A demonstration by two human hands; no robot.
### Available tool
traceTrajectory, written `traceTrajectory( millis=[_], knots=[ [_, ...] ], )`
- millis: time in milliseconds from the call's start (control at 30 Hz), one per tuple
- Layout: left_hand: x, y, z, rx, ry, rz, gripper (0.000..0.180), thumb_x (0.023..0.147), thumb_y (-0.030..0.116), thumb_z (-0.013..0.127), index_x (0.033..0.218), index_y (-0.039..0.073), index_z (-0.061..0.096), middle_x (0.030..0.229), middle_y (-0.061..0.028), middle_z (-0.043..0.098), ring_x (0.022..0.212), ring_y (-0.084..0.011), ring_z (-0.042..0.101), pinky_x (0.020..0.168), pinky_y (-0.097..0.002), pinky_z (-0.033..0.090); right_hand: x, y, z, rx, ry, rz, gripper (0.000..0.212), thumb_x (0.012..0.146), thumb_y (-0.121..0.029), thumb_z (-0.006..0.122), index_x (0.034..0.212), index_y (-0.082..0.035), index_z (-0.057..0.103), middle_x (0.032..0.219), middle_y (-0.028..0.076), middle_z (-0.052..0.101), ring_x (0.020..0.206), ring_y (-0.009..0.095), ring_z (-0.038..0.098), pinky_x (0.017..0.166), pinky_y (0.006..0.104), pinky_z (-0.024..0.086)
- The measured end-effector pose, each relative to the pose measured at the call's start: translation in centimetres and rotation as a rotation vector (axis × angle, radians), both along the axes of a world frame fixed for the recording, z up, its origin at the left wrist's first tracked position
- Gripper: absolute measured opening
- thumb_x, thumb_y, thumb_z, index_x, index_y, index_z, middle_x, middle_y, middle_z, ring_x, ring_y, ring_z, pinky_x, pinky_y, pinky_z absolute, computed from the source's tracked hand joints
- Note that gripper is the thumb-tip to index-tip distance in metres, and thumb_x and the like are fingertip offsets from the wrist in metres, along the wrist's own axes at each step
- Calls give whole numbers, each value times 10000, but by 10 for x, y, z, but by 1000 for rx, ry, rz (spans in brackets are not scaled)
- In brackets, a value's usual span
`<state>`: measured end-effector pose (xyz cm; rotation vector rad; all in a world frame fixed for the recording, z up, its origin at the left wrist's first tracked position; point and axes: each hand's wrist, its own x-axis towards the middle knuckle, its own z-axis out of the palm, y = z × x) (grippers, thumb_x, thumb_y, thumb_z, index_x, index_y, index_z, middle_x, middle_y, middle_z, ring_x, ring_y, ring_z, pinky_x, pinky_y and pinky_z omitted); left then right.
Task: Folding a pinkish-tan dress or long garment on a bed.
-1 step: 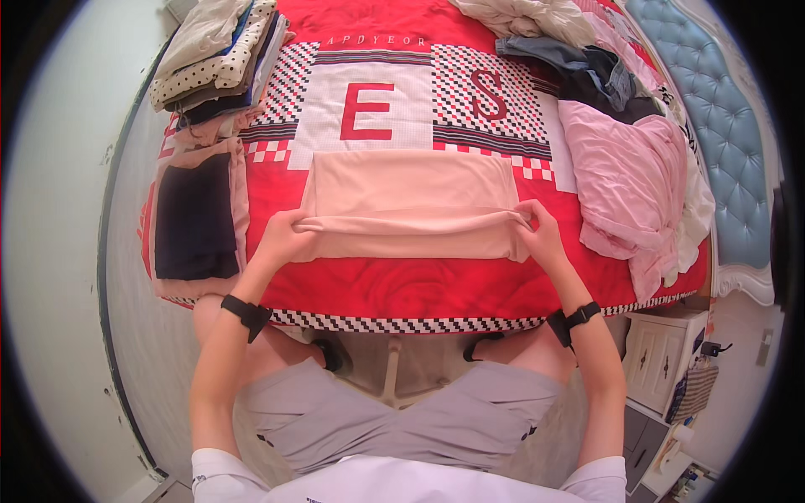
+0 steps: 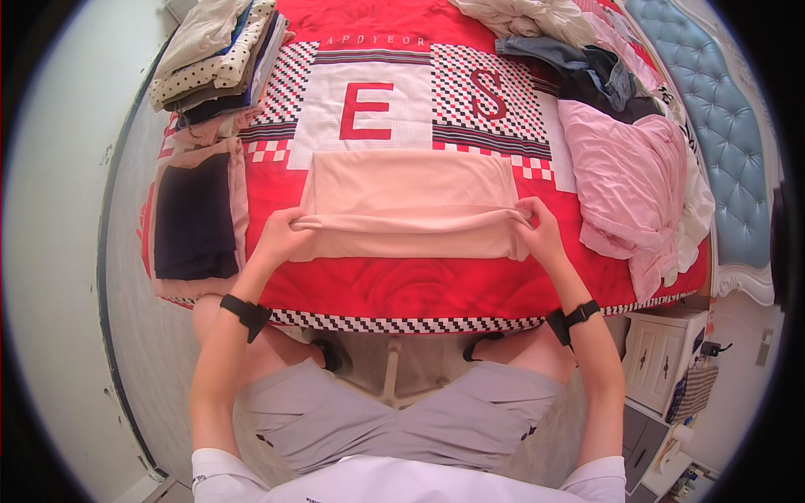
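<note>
Pinched at both ends of its fold by the left hand (image 2: pixel 288 235) and right hand (image 2: pixel 542 233), the peach cloth (image 2: pixel 411 189) looks soft, light and limp, best held there.

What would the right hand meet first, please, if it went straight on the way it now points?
The right hand pinches the peach cloth; straight on, it would probably first meet that cloth's flat far part, though depth is unclear.
</note>
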<state>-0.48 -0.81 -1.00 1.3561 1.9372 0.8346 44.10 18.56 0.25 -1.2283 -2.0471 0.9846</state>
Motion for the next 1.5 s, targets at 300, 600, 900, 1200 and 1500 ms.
traceTrajectory(
  millis=[300, 600, 900, 1200, 1500],
  knots=[
    [-9, 9, -1, 49, -250, 78, 186, 807, 128, 768, 886, 30, 631, 769, 27, 614, 707, -31, 537, 618, -205, 433, -2, 37, 1, 16, -85, 61, 314, 789, -77, 743, 1049, -23, 576, 906, 67, 651, 843, 152, 613, 785, 285, 485],
    [-26, 18, -8, 187, -194, 104, 183, 862, 131, 726, 962, 18, 623, 857, -20, 654, 784, -68, 590, 683, -212, 455, 1, 62, -33, 97, 49, -190, 293, 816, -77, 709, 1077, -22, 589, 1051, 114, 646, 993, 208, 624, 859, 320, 485],
    [-39, 12, -36, 259, -265, 376, 243, 880, 180, 720, 998, -7, 619, 893, -50, 663, 813, -96, 606, 711, -235, 478, 17, 11, -52, -116, -92, -447, 449, 796, -266, 773, 1055, 47, 581, 926, 124, 659, 817, 198, 646, 744, 321, 525],
    [-42, 25, -9, -5, -653, 294, 333, 826, 58, 734, 1129, -12, 615, 983, -66, 664, 904, -136, 634, 828, -255, 489, 15, 61, -53, -506, 104, -355, 268, 864, -229, 734, 979, 5, 671, 891, 35, 684, 832, 110, 613, 747, 257, 473],
    [-45, 6, -35, 320, -1017, 239, 425, 779, -150, 570, 1174, 2, 609, 933, -34, 654, 1003, -171, 640, 973, -307, 466, 16, 36, -63, -116, 512, -365, 177, 909, -145, 700, 992, 9, 674, 920, 32, 697, 852, 71, 624, 772, 221, 479]
  ],
)
